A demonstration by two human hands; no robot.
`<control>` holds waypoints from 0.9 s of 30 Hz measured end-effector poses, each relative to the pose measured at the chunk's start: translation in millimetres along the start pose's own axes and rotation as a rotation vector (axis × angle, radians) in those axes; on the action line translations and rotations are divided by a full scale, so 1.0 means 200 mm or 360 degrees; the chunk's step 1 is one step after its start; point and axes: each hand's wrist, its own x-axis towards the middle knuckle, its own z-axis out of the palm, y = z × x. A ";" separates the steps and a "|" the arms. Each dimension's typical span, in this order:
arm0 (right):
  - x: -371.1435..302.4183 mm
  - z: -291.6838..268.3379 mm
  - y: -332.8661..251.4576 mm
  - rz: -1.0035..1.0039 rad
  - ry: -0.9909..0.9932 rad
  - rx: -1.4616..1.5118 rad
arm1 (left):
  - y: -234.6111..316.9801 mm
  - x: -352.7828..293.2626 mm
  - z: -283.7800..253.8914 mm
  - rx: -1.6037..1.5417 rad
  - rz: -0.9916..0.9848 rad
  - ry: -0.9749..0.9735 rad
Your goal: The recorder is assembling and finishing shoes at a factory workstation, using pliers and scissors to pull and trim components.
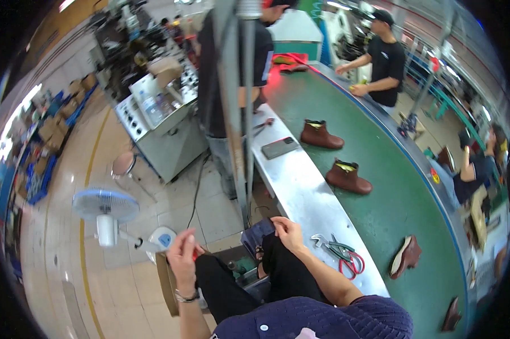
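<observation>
Counted four brown boots [349,178] on the green belt [379,217]: two upright, one on its side, one unclear. Cannot sort finished from outstanding. Counted one phone [280,148], two hand tools [339,248] left of belt. Noted left hand [183,257] farther left, fingers bunched; right hand [289,233] nearer belt, fingertips together by dark cloth [257,233]. Cannot confirm anything pinched.

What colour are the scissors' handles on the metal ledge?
The scissors' handles are red; the head view shows them best.
</observation>
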 end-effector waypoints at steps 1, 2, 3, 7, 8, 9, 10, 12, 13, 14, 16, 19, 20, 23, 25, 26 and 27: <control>-0.04 0.00 0.03 0.0054 0.0078 -0.0042 | 0.22 -0.02 0.02 -0.0204 0.0199 -0.0033; -0.08 0.01 0.06 0.0105 0.0147 -0.0084 | 0.41 -0.06 0.02 -0.0629 0.0423 -0.0207; -0.10 0.02 0.09 0.0094 0.0066 -0.0113 | 0.59 -0.11 0.02 -0.1043 0.0668 -0.0380; -0.12 0.05 0.20 -0.0339 0.0101 -0.0582 | 1.15 -0.09 -0.03 -0.1021 0.0605 -0.1757; -0.10 0.04 0.19 -0.0316 0.0165 -0.0567 | 1.18 -0.08 -0.01 -0.1150 0.0765 -0.1800; -0.11 0.05 0.18 -0.0291 0.0224 -0.0540 | 1.20 -0.09 -0.01 -0.1265 0.0923 -0.1831; -0.10 0.06 0.18 -0.0306 0.0215 -0.0548 | 1.18 -0.08 -0.01 -0.1288 0.0886 -0.1831; -0.09 0.07 0.17 -0.0334 0.0205 -0.0559 | 1.16 -0.08 0.02 -0.1328 0.0818 -0.1868; -0.08 0.07 0.16 -0.0351 0.0203 -0.0560 | 1.14 -0.07 0.03 -0.1347 0.0782 -0.1895; -0.10 0.07 0.14 -0.0360 0.0178 -0.0590 | 1.13 -0.06 0.04 -0.1365 0.0747 -0.1924; -0.07 0.04 0.20 -0.0192 0.0171 -0.0383 | 1.10 -0.05 0.10 -0.1400 0.0707 -0.1979; 0.00 -0.04 0.24 0.0026 0.0189 0.0059 | 1.10 -0.04 0.15 -0.1380 0.0682 -0.2028; 0.05 -0.08 0.23 -0.0059 0.0294 0.0027 | 1.13 -0.05 0.14 -0.1340 0.0683 -0.2024; 0.26 -0.45 0.30 0.0036 0.0623 -0.0288 | 1.09 0.01 0.21 -0.1368 0.0646 -0.2135; 0.43 -0.66 0.34 -0.0015 0.0823 -0.0417 | 1.09 0.02 0.23 -0.1128 0.0524 -0.1980; 0.51 -0.75 0.34 -0.0046 0.0924 -0.0461 | 1.10 -0.01 0.21 -0.0880 0.0422 -0.1782; 0.59 -0.84 0.37 -0.0161 0.0972 -0.0579 | 1.00 -0.02 0.21 -0.0885 0.0627 -0.1577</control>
